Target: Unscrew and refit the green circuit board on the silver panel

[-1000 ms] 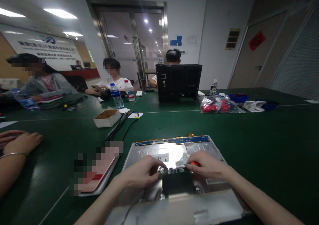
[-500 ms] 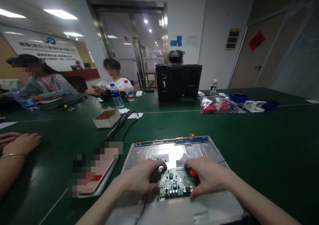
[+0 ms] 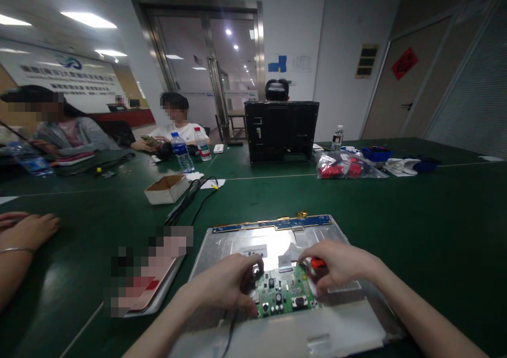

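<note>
A silver metal panel lies flat on the green table in front of me, with a blue strip board along its far edge. A green circuit board rests on the panel between my hands. My left hand presses on the board's left edge, fingers curled. My right hand sits at the board's right edge and holds a small red-orange object, mostly hidden under the fingers. A dark cable runs down from the board's left side.
A blurred flat item lies left of the panel. A cardboard box, black cables, water bottles, a black monitor back and a bag of red parts stand farther away. Another person's hand rests at left; people sit across.
The dark cover that hid the circuit board a second ago is gone and the board now lies exposed. My right hand has shifted slightly right and away, and my view shifted a little.
</note>
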The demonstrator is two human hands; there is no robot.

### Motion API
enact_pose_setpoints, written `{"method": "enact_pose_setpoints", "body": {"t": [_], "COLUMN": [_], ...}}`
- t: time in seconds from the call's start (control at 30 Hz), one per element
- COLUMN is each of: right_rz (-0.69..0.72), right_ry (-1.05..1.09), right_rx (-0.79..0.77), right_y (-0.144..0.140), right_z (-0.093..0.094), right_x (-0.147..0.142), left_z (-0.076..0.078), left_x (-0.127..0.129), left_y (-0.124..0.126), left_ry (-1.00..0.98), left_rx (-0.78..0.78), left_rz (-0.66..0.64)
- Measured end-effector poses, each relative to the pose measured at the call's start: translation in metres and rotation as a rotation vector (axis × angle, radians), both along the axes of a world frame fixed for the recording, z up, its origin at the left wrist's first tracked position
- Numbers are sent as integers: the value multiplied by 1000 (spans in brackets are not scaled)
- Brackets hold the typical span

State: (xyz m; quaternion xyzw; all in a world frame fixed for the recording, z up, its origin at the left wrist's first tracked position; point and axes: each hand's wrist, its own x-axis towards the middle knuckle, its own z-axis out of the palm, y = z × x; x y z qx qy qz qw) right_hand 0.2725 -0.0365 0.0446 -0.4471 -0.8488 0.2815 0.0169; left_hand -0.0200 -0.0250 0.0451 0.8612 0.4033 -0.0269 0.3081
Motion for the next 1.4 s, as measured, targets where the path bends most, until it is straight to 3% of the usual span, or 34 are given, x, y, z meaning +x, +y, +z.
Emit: {"method": "enact_pose_setpoints", "body": {"t": [0.23,0.5,0.63,0.73,0.87,1.03,1.2,1.4], "right_rz": [-125,-139,-239,-307,-374,-379,-382,-382], "right_ry": [-86,-65,-132,-199,-309,-317,-314,-308], "right_rx": [152,173,242,261,127,57,34,48], "right_y": [9,9,10,9,8,10,14,17], "right_z": [-9,-6,-4,-3,-5,-8,-11,-13], "right_x": [6,8,9,10,12,15,17,20], "left_z": [-8,0,6,11,13,2,-15,-27], "left_x": [-1,0,-3,-7,-19,-32,-33,-33], "left_y": [3,1,2,6,13,21,27,29], "left_ry": [-6,2,18,38,102,164,322,363], "left_rx": [5,-10,-23,54,199,362,199,206], "left_rz": [15,7,12,54,113,172,156,133]}}
